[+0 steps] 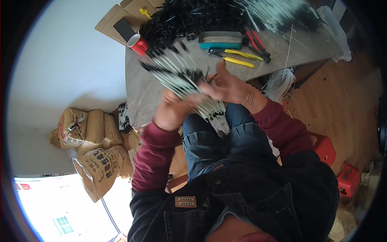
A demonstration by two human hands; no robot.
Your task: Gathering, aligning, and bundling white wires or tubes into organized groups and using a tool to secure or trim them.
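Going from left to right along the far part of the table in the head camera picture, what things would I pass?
Red cup → pile of black parts → teal tray → yellow-handled pliers → red-handled cutters → white rods.

Red cup (138, 43), yellow-handled pliers (238, 61) (tabletop), brown paper sacks (94, 155) on floor.

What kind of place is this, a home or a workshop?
Probably a small, home-style workshop: a table heaped with black-tipped white rods, yellow-handled pliers lying by them, and stuffed paper sacks on the floor.
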